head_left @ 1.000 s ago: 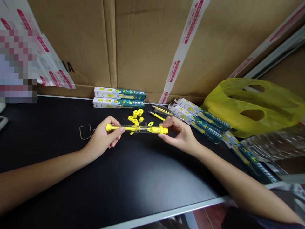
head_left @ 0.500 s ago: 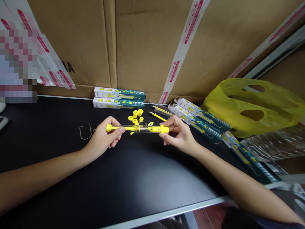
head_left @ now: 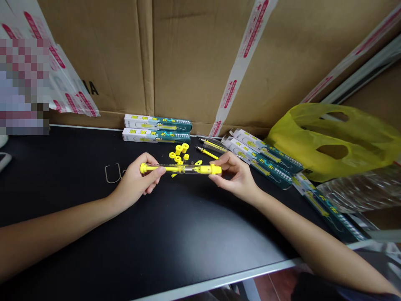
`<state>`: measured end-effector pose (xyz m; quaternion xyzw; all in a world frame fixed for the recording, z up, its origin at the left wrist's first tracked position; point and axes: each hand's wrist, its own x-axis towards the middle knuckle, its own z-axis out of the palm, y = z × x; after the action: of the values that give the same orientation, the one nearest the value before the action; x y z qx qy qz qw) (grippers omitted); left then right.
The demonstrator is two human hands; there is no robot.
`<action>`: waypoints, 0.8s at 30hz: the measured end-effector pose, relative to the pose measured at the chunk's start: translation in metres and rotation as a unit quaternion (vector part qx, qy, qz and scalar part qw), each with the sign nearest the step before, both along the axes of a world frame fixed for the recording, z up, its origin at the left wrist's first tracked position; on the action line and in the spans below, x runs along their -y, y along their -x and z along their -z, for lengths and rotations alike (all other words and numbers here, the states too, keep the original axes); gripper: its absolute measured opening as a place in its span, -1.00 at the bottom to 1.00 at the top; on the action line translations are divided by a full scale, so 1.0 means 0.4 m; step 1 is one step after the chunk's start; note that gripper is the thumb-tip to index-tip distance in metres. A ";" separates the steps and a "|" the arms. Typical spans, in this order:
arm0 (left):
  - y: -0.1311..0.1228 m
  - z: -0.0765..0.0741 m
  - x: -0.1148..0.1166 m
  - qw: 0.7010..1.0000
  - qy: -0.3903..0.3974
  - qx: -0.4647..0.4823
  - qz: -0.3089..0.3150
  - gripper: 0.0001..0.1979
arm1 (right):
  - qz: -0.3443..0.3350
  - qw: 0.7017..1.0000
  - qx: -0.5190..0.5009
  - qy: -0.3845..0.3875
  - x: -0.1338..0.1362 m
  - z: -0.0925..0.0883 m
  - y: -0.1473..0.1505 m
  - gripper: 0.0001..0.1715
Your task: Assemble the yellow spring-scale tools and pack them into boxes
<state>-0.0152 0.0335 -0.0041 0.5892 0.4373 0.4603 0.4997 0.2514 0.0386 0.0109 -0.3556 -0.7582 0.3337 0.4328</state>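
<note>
Both hands hold one tubular spring scale (head_left: 188, 169) level above the black table. It has a clear tube, a yellow rod, a metal spring inside and yellow ends. My left hand (head_left: 139, 175) is closed around the tube near its left end, the thumb along the front. My right hand (head_left: 234, 175) pinches the yellow cap (head_left: 216, 169) at the right end between thumb and fingers. Just behind the tube lie several small yellow plastic caps (head_left: 178, 149) and rings, partly hidden by it. Bent wire hooks (head_left: 112, 173) lie left of my left hand.
Two printed boxes (head_left: 156, 135) lie at the back against the cardboard (head_left: 188, 62). More boxes (head_left: 260, 161) lie at right, beside yellow rods (head_left: 208, 154), a yellow plastic bag (head_left: 294, 133) and a clear bottle (head_left: 357, 192). The table's pale front edge (head_left: 234, 279) runs near me.
Almost nothing differs. The cap in my right fingers appears slightly turned, while both hands and the spring scale keep their places.
</note>
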 end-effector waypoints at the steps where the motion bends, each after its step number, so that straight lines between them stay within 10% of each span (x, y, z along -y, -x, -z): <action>1: 0.000 0.000 0.000 1.000 0.000 0.000 0.000 -0.74 | 0.005 1.000 0.008 -0.019 -0.001 -0.002 0.000 -0.74; 9: 0.000 0.000 0.000 1.000 0.001 -0.001 0.001 -0.73 | 0.006 0.992 0.043 -0.120 -0.014 -0.012 -0.002 -0.80; 24: 0.001 0.003 -0.003 1.000 0.000 -0.001 0.003 -0.74 | 0.007 0.998 0.024 -0.060 0.000 -0.001 0.003 -0.76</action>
<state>-0.0157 0.0349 -0.0054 0.5915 0.4358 0.4580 0.5004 0.2502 0.0386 0.0113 -0.3424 -0.7845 0.2762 0.4372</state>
